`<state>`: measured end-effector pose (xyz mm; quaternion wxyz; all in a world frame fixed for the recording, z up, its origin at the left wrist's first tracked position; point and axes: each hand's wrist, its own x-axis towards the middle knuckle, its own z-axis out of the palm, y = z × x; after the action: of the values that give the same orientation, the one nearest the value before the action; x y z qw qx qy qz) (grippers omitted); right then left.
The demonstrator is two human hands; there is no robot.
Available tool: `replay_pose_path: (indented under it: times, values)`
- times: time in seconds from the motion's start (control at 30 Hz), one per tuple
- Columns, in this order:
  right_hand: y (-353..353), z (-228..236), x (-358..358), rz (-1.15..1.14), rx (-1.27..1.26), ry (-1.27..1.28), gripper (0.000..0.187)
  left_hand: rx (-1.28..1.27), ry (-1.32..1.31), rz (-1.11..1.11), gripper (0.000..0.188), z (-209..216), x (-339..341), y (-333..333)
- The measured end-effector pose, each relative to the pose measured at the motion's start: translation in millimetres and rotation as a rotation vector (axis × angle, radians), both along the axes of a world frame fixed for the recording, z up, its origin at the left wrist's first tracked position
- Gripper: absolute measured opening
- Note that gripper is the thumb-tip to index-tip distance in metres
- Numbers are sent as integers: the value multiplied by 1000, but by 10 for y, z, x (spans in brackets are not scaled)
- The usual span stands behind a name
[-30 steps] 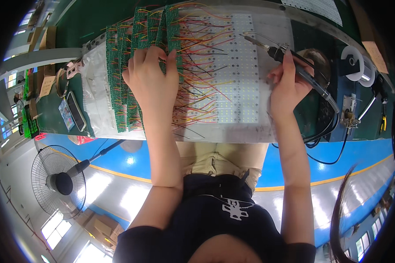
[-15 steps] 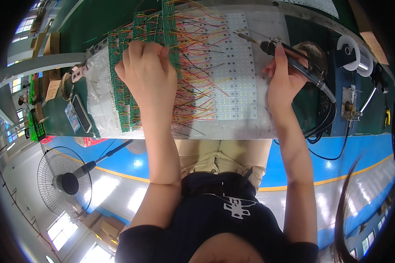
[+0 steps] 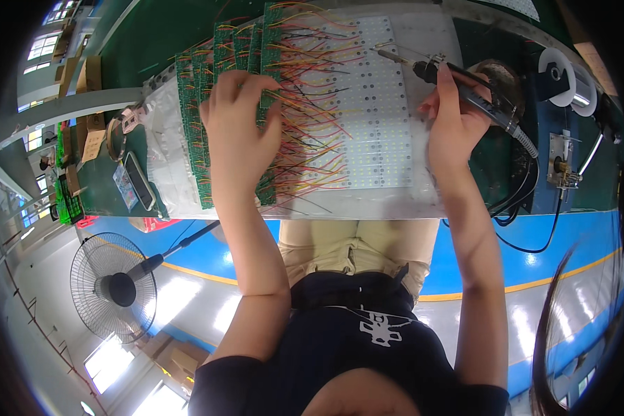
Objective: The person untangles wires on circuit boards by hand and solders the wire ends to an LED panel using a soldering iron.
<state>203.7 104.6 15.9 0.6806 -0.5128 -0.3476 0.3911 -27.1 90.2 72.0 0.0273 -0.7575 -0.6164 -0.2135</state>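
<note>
My left hand (image 3: 243, 128) lies over the strips of green circuit boards (image 3: 270, 41), with thumb and forefinger apart beside the wires; its other fingertips rest over the boards. Red, yellow and black wires (image 3: 312, 132) fan out from the boards to the right. They reach across a white panel (image 3: 378, 149) dotted with small yellowish spots. In my right hand (image 3: 457, 132) is a soldering iron (image 3: 492, 109), held like a pen, its tip pointing left above the panel's upper right part. A thin metal guide tube runs alongside the iron.
A solder wire reel (image 3: 572, 80) stands at the right, near a metal fixture (image 3: 563, 170) and black cables (image 3: 516, 201). At the left lie a phone (image 3: 139, 182) and a roll of tape (image 3: 116, 135). A black fan (image 3: 121, 288) stands on the floor beyond the table's near edge.
My left hand's thumb and forefinger have spread apart, and the hand has shifted slightly down relative to the boards. My right hand keeps the soldering iron nearly in place. The whole view has shifted slightly.
</note>
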Motion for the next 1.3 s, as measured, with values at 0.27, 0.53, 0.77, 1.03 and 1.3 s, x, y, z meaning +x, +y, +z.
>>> replay_pose_path:
  times: [0.27, 0.53, 0.77, 1.03, 1.3]
  values:
    - [3, -29, 6, -4, -5, 10, 15, -105, 100, -26, 21, -80, 95, -19]
    - [-6, -22, -3, -6, -5, 0, 16, -38, -11, -197, 17, -147, 216, 27]
    - [2, -12, 3, 9, -20, 10, 17, -72, -77, -261, 15, -210, 283, 71]
    - [1, 4, 0, 8, -33, 15, 18, -64, -102, -222, 13, -250, 303, 69]
    - [-11, 28, 4, -5, -57, -10, 18, 52, -222, -54, 9, -511, 493, 156]
